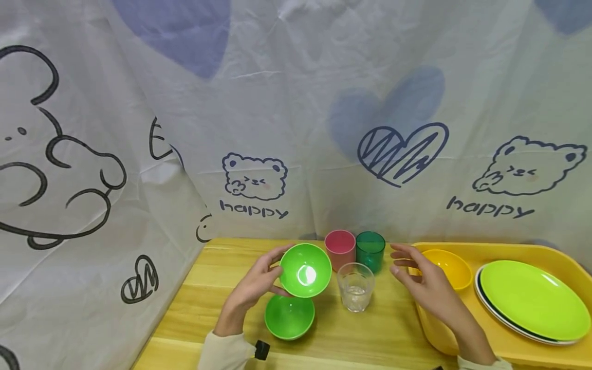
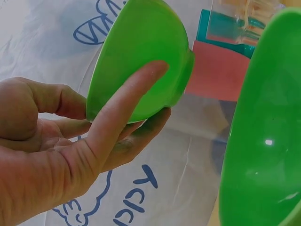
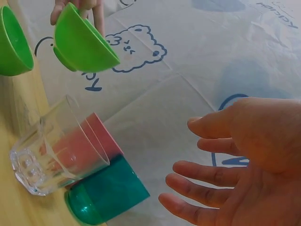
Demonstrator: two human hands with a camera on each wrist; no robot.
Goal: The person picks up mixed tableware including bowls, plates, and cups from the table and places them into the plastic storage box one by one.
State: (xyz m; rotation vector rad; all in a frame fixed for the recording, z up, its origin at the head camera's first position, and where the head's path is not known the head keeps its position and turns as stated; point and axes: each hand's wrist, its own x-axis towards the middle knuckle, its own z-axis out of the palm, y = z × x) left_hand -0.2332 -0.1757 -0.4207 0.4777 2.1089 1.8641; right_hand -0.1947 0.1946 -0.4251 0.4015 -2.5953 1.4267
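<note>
My left hand [image 1: 256, 280] grips a light green bowl [image 1: 306, 271] by its left side, thumb at the rim and fingers under it, as the left wrist view shows. The bowl is raised and tilted, its inside facing the head camera. Below it a second green bowl [image 1: 289, 317] stands upright on the table. My right hand [image 1: 430, 282] hangs with loosely bent fingers near the tray's left edge and holds nothing. Between the hands stand a clear glass [image 1: 356, 288], a pink cup [image 1: 340, 248] and a teal cup [image 1: 371, 252].
On the right a yellow tray [image 1: 430, 329] holds an orange-yellow bowl [image 1: 446, 267] and a stack of plates with a lime green plate [image 1: 532, 298] on top. A white printed cloth [image 1: 296, 128] hangs behind the wooden table [image 1: 194, 308].
</note>
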